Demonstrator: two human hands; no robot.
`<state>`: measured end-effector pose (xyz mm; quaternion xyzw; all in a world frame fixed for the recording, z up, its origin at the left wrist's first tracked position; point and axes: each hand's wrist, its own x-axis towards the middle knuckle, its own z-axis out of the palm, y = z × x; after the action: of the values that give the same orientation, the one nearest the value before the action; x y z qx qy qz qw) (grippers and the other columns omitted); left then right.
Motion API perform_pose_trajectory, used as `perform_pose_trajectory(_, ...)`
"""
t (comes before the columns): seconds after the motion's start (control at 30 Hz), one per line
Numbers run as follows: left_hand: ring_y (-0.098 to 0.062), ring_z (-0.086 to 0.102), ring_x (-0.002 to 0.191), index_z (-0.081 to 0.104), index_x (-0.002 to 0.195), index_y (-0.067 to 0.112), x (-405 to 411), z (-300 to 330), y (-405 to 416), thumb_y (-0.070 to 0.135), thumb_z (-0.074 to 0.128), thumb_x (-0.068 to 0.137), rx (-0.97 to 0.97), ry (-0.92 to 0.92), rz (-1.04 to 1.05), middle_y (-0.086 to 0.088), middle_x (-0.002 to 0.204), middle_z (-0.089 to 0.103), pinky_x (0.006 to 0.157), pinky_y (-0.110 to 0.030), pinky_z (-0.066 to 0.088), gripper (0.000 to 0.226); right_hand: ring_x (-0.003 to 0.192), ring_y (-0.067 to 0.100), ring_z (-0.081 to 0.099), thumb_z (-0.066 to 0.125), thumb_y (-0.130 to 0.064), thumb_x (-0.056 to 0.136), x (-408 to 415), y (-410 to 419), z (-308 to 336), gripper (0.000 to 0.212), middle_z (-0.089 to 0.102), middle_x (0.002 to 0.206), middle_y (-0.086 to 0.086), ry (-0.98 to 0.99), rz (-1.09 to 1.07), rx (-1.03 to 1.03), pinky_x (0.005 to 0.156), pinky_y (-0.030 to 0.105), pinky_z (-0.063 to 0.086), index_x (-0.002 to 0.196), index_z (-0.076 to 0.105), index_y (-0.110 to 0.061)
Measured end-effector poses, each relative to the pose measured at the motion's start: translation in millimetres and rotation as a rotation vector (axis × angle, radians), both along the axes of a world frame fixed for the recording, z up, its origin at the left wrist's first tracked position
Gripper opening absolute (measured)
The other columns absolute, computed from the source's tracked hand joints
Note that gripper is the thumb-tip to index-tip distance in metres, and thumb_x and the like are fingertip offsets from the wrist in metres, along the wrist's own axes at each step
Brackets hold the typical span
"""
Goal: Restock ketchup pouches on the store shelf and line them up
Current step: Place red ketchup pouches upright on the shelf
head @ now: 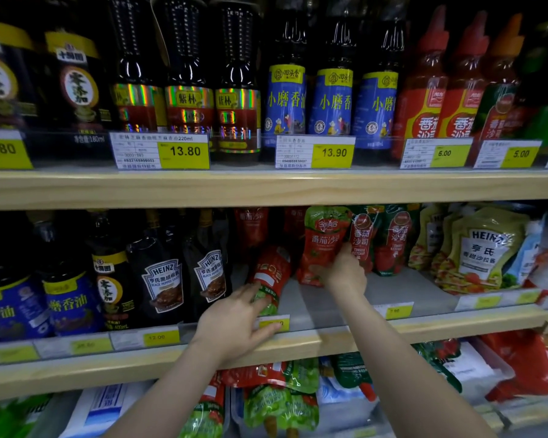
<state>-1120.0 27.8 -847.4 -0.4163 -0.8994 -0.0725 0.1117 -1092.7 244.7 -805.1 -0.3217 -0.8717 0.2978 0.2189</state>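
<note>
I am partway through the ketchup bay on the middle shelf. My right hand grips the lower part of an upright ketchup pouch, fingers curled round its edge, holding it standing in the row. Just to its right two more pouches, one red and one with a green side, already stand upright and close together, so that end of the line looks set. Behind, in the dark at the back of the shelf, I can make out more red pouches, though the view there is too dim for me to say whether they stand straight.

My left hand lies with its fingers stretched out and loose, the tips resting on the bottom end of a fallen pouch that leans back at a slant, label up. It holds nothing firmly. That pouch sits just left of the one I am gripping and right beside the black Heinz pepper sauce pouches.

As I judge it, the right half of the row is done, the pouch in my right hand is nearly placed, and the slanted one has yet to be stood up and pressed into line. The bare grey shelf floor in front of the row suggests room for more stock. The shelf below holds a loose heap of red and green pouches; whether those are mine to bring up I cannot say.
</note>
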Motion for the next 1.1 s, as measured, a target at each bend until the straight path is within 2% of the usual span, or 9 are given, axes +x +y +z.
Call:
perform_pose_trajectory(0.17,-0.013,0.033,0.135,0.041,0.137,0.025,9,6,-5,0.058,0.036,0.090,0.075,0.012,-0.051,0.003,0.148,0.037,0.101,-0.030,0.040,0.057,0.109,0.035,0.056,0.075,-0.047,0.069,24,-3,-1,0.079,0.051,0.128,0.013,0.119,0.078,-0.093,0.084,0.043,0.049,0.127,0.037,-0.009)
perform_pose_trajectory(0.3,-0.014,0.060,0.108,0.062,0.117,0.016,21,5,-34,0.031,0.060,0.086,0.227,0.075,-0.156,0.002,0.116,0.064,0.083,-0.024,0.051,0.035,0.100,0.023,0.060,0.073,-0.042,0.073,43,-11,-5,0.054,0.063,0.105,0.000,0.131,0.256,-0.118,0.080,0.034,0.050,0.115,0.051,-0.015)
perform_pose_trajectory(0.37,-0.011,0.064,0.093,0.065,0.111,0.015,23,-1,-57,0.026,0.065,0.082,0.251,0.118,-0.154,0.005,0.101,0.068,0.073,-0.021,0.052,0.031,0.098,0.016,0.060,0.072,-0.033,0.077,48,-18,-6,0.038,0.063,0.100,-0.006,0.104,0.414,-0.137,0.081,0.028,0.048,0.109,0.057,-0.018)
perform_pose_trajectory(0.5,-0.011,0.063,0.083,0.063,0.117,0.014,24,-3,-95,0.034,0.044,0.085,0.220,0.144,-0.070,0.006,0.095,0.066,0.071,-0.023,0.050,0.042,0.111,0.011,0.052,0.067,-0.028,0.082,41,-48,-6,0.037,0.057,0.119,-0.003,-0.030,0.720,-0.010,0.090,0.021,0.040,0.117,0.058,-0.022)
perform_pose_trajectory(0.6,-0.014,0.062,0.081,0.062,0.117,0.013,22,-7,-101,0.025,0.061,0.082,0.218,0.147,-0.041,0.004,0.093,0.064,0.070,-0.024,0.050,0.037,0.117,0.011,0.048,0.059,-0.026,0.088,27,-75,-11,0.033,0.056,0.128,0.002,-0.058,0.869,0.118,0.090,0.012,0.032,0.120,0.059,-0.020)
perform_pose_trajectory(0.7,-0.018,0.060,0.083,0.060,0.118,0.012,21,-11,-100,0.023,0.068,0.079,0.216,0.138,-0.028,0.001,0.095,0.062,0.075,-0.029,0.049,0.042,0.137,0.023,0.029,0.044,-0.035,0.095,7,-89,-17,0.032,0.038,0.147,0.006,-0.176,0.820,0.172,0.113,0.033,0.023,0.124,0.057,-0.030)
perform_pose_trajectory(0.8,-0.018,0.059,0.086,0.057,0.121,0.013,20,-13,-100,0.025,0.066,0.080,0.197,0.148,-0.027,0.002,0.097,0.061,0.077,-0.031,0.048,0.044,0.143,0.022,0.011,0.035,-0.040,0.096,-6,-88,-19,0.034,0.020,0.155,0.000,-0.337,0.815,0.215,0.116,0.038,0.009,0.124,0.055,-0.038)
perform_pose_trajectory(1.0,-0.015,0.058,0.086,0.057,0.121,0.014,21,-16,-100,0.029,0.066,0.080,0.207,0.163,-0.036,0.004,0.098,0.061,0.079,-0.030,0.048,0.045,0.141,0.018,0.021,0.045,-0.033,0.094,1,-61,-17,0.028,0.025,0.154,-0.002,-0.312,0.788,0.148,0.114,0.031,0.016,0.113,0.064,-0.029)
perform_pose_trajectory(1.1,-0.015,0.058,0.084,0.058,0.120,0.014,20,-18,-99,0.032,0.063,0.080,0.230,0.174,-0.031,0.005,0.095,0.061,0.077,-0.029,0.048,0.044,0.133,0.020,0.036,0.062,-0.037,0.083,5,-53,-17,0.027,0.032,0.149,0.000,-0.256,0.679,0.146,0.106,0.030,0.031,0.107,0.063,-0.025)
